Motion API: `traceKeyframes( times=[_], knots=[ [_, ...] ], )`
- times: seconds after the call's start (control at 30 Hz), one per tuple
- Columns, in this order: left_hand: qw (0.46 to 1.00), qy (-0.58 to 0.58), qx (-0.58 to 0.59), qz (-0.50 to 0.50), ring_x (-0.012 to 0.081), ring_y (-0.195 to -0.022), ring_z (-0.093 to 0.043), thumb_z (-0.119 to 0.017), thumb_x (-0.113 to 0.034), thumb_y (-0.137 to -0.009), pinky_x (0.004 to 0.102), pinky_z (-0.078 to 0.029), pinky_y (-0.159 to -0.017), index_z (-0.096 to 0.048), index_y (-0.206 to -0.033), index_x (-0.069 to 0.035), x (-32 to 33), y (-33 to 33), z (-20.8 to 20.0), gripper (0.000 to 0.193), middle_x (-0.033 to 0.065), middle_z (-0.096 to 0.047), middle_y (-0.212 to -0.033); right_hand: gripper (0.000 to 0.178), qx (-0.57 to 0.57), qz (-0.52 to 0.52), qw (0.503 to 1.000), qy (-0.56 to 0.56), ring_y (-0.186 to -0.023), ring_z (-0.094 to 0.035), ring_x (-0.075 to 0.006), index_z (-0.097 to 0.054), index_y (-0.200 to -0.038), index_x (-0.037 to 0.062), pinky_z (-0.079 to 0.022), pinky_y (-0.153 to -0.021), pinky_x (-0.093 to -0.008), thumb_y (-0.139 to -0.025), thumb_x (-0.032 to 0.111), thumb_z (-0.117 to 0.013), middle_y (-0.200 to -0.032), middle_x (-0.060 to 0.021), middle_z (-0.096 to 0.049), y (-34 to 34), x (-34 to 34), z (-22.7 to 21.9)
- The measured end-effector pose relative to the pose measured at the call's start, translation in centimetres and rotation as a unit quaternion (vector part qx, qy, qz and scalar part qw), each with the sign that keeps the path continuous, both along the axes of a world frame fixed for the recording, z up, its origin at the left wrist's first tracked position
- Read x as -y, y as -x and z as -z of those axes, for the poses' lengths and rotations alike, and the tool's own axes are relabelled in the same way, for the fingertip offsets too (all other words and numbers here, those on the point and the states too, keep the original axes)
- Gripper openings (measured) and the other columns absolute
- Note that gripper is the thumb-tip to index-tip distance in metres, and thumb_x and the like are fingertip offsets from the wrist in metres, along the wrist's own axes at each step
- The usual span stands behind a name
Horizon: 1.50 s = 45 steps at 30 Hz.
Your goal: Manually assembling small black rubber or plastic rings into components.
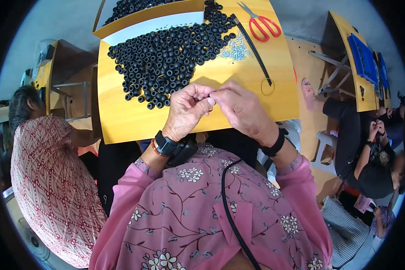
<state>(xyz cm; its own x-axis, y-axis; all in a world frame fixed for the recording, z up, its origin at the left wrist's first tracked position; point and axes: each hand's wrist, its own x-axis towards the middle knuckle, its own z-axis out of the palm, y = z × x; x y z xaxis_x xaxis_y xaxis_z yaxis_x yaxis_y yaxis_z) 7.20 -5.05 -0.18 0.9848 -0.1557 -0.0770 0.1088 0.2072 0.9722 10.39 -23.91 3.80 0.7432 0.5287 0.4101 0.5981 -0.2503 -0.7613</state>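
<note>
My left hand (187, 109) and my right hand (244, 109) meet over the front part of the yellow table (137, 126), fingertips nearly touching. Both are closed in a pinch. A small dark bit shows between them, too covered by the fingers to name. Just beyond my left hand spreads a large heap of small black rings (159, 58), rounded and with holes through them. Small shiny silvery pieces (236, 48) lie in a loose pile at the heap's right side.
An open cardboard box (150, 20) holding more black rings stands at the back. Red-handled scissors (264, 28), a black rod (253, 49) and a thin wire loop (267, 87) lie at the right. People sit at other tables on both sides.
</note>
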Motion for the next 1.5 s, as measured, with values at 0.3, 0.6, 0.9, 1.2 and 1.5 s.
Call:
traceKeyframes(
  times=[0.3, 0.6, 0.9, 1.2, 1.5],
  knots=[
    [1.0, -0.007, 0.004, -0.005, 0.0065, -0.071, -0.059, -0.062, 0.004, -0.09, 0.0212, -0.05, -0.063, -0.064, -0.106, 0.0, 0.0, -0.1, -0.2, 0.017, 0.003, -0.068, -0.088, 0.015, -0.132, 0.091, 0.987, -0.009, -0.077, -0.066, -0.0325, -0.068, -0.1, -0.0016, -0.053, -0.07, -0.0371, -0.086, 0.0, -0.064, -0.087, -0.0168, -0.065, -4.0, -0.2, 0.4],
    [0.997, -0.063, 0.038, -0.005, 0.0033, -0.074, -0.052, -0.061, 0.008, -0.085, 0.0196, -0.044, -0.069, -0.067, -0.095, -0.001, 0.1, 0.6, -1.0, 0.014, -0.0027, -0.061, -0.083, 0.019, 0.1, 0.04, 0.988, 0.113, -0.074, -0.063, -0.0356, -0.069, -0.101, -0.004, -0.052, -0.066, -0.0413, -0.083, -0.001, -0.062, -0.083, -0.0184, -0.064, -9.1, -3.5, 1.4],
    [0.999, -0.046, 0.015, 0.015, 0.004, -0.08, -0.056, -0.062, 0.009, -0.086, 0.0211, -0.047, -0.074, -0.066, -0.097, 0.001, 0.0, 0.5, 0.0, 0.014, -0.0015, -0.063, -0.087, 0.003, 0.118, 0.017, 0.974, 0.19, -0.073, -0.063, -0.0397, -0.059, -0.077, -0.0016, -0.052, -0.064, -0.0488, -0.078, -0.003, -0.057, -0.075, -0.0197, -0.059, -9.5, -4.4, 1.8],
    [0.998, -0.056, 0.027, 0.017, 0.0046, -0.081, -0.057, -0.062, 0.009, -0.087, 0.0219, -0.048, -0.076, -0.065, -0.098, 0.001, -0.1, 0.4, 0.1, 0.014, -0.0007, -0.063, -0.088, 0.015, 0.089, 0.026, 0.969, 0.229, -0.075, -0.062, -0.0352, -0.068, -0.094, 0.0015, -0.052, -0.069, -0.0434, -0.081, -0.001, -0.061, -0.081, -0.0162, -0.058, -9.1, -3.6, 1.3],
    [0.999, -0.036, 0.038, 0.01, 0.005, -0.078, -0.057, -0.062, 0.005, -0.089, 0.022, -0.049, -0.072, -0.064, -0.1, 0.001, -0.1, 0.4, 0.0, 0.012, -0.0001, -0.064, -0.088, 0.01, 0.11, 0.023, 0.971, 0.211, -0.073, -0.064, -0.0356, -0.068, -0.091, 0.0007, -0.052, -0.064, -0.0443, -0.082, 0.001, -0.063, -0.081, -0.0162, -0.06, -8.9, -3.6, 0.7]
  ],
)
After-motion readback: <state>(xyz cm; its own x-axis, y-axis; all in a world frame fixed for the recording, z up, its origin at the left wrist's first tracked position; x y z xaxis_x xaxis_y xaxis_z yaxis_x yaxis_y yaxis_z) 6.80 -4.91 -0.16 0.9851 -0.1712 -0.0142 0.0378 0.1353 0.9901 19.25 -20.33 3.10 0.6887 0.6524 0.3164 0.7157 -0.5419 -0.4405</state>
